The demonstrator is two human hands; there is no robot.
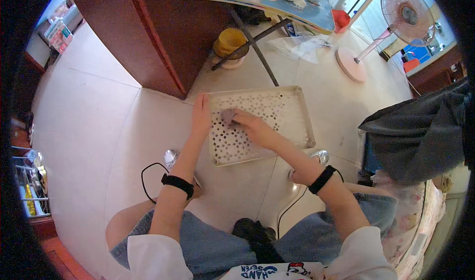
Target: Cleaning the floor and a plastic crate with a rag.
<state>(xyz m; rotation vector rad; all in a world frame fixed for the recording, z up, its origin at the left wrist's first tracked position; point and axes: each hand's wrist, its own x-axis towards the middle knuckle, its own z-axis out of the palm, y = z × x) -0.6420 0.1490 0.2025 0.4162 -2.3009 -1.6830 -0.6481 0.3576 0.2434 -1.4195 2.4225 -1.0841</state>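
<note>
A white plastic tray [293, 128] with a pattern of small cut-out holes lies before me, slightly tilted in the view, between my feet and a folding table's legs. My left hand [201, 115] holds its left edge, the fingers along the side wall. My right hand [254, 126] grips a crumpled greyish cloth or scouring pad [228, 116] and presses it against the perforated surface near the left side. The fingertips under the cloth are hidden. Black bands circle both of my forearms, each with a thin black cord.
A folding table [315, 16] with crossed metal legs stands ahead, with a yellow bowl [232, 40] beneath it. A dark red wooden panel [156, 39] rises at the upper left. A pedestal fan [350, 63] stands at the upper right; black fabric [419, 135] hangs at the right.
</note>
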